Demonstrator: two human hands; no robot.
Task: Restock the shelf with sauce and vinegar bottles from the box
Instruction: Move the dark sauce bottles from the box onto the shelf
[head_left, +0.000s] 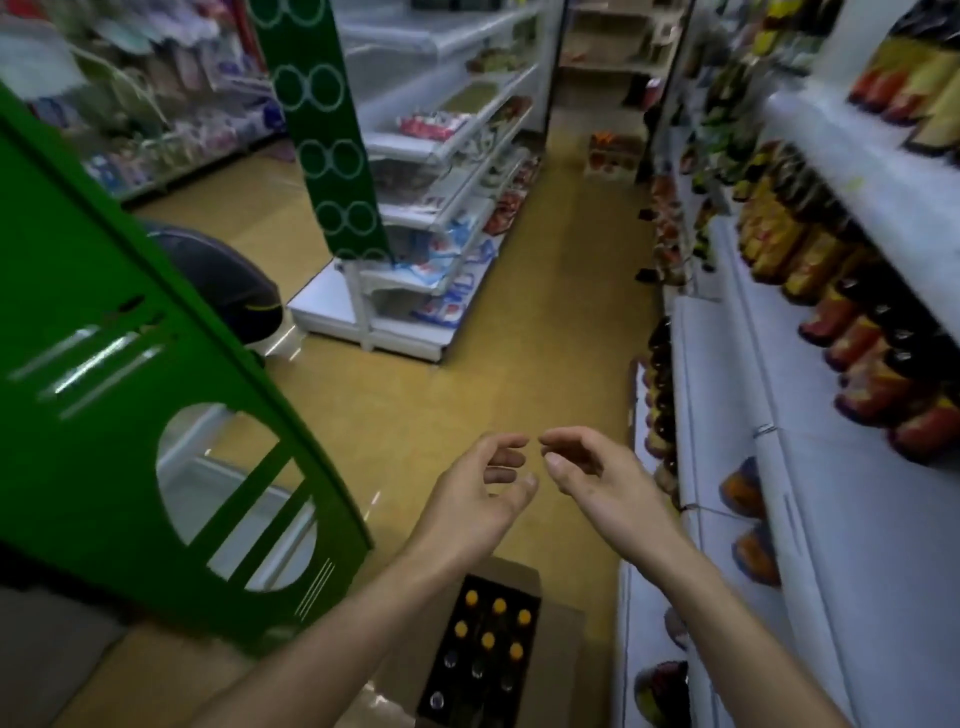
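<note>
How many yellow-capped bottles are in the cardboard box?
6 yellow-capped dark bottles, two rows of three at the far end of the open brown cardboard box. Nearer bottles lack yellow caps; more may be hidden.

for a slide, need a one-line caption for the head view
Empty left hand and right hand held out above an open cardboard box of bottles on the floor, stocked shelf at right.

An open cardboard box sits on the floor just left of the white shelf, holding upright dark bottles (six orange-capped, the rest clear-capped). Stocked bottles line the shelf in rows.
</note>
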